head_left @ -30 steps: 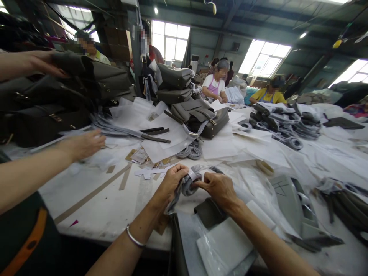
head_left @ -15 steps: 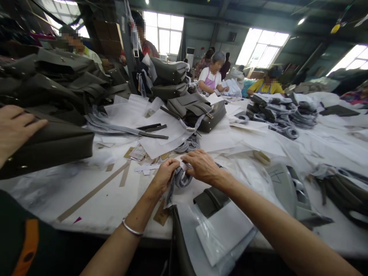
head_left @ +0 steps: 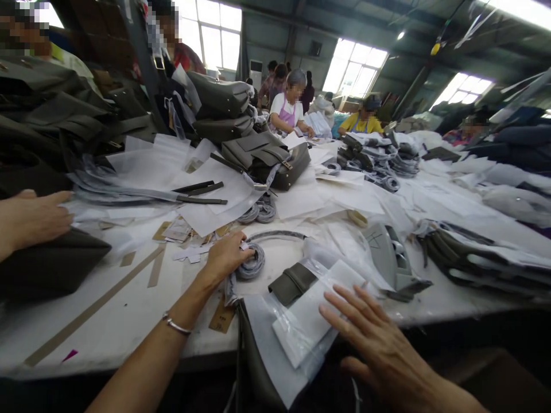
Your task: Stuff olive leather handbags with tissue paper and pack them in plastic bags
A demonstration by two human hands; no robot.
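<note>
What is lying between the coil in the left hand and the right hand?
In the head view, a dark piece and a white sheet lie between the coil and the right hand.

1. the far wall (head_left: 279, 49) is a dull grey-green, with a small dark square fitting (head_left: 315, 47) on it.
2. a left window (head_left: 210, 31), a middle window (head_left: 353, 67) and a right window (head_left: 462, 92), all paned, glare white.
3. under the dark ceiling (head_left: 365, 17) a small lamp (head_left: 400, 35) is lit; a bright strip (head_left: 523, 14) shows at upper right.
4. a dark post (head_left: 144, 69) leans in view at left.
5. a pale upright cabinet (head_left: 255, 74) stands near the far wall.
6. a broad white table (head_left: 107, 327) fills the foreground, deep shadow beneath it.
</note>
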